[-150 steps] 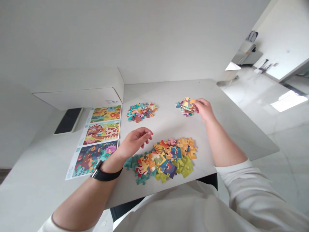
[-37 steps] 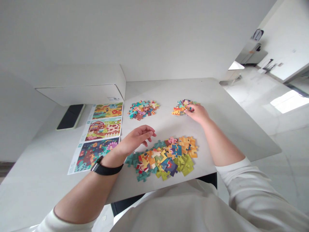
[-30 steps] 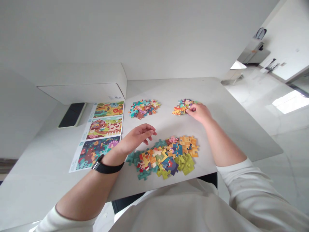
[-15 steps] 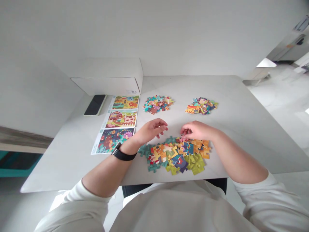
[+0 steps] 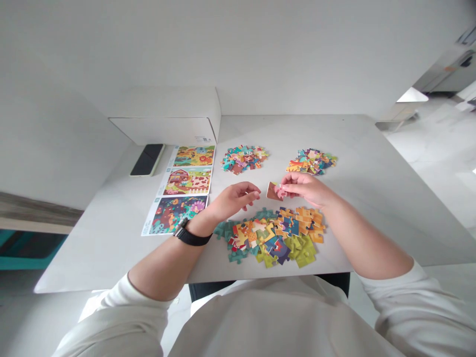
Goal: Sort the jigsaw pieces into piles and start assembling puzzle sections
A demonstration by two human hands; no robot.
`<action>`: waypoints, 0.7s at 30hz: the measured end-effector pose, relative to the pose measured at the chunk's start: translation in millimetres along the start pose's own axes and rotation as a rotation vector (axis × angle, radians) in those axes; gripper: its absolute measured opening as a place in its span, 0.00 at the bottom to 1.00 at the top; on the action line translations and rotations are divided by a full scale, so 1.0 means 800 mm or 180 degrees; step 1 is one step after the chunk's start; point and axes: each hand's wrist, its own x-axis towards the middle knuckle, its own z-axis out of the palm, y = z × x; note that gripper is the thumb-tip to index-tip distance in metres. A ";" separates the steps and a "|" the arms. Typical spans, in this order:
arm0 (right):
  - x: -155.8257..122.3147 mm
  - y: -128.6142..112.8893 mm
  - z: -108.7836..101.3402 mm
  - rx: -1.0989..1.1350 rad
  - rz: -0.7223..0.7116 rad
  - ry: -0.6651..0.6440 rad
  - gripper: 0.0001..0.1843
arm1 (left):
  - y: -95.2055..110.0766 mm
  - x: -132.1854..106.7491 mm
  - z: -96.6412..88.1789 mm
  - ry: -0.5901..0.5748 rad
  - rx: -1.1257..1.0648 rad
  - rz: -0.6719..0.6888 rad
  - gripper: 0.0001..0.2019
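Right grip pinches a single puzzle piece between thumb and fingertips, holding it brown side up just above the bench, past the far edge of the near pile. Just beside that piece, the left grip hangs loosely curled and empty, its watch at the pile's left end. Farther back lie a second pile and a third pile, well apart, with a picture sheet to their left.
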 end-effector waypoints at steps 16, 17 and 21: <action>0.005 0.003 0.008 -0.0073 -0.0156 0.0239 0.18 | 0.006 -0.002 0.004 -0.0058 -0.0268 0.0080 0.21; 0.008 0.002 -0.003 -0.0108 -0.0173 0.0526 0.18 | 0.006 -0.002 0.003 -0.0043 -0.0226 0.0071 0.21; 0.018 -0.001 -0.074 -0.0268 -0.0284 0.1960 0.16 | 0.006 -0.002 0.001 -0.0055 -0.0141 0.0034 0.22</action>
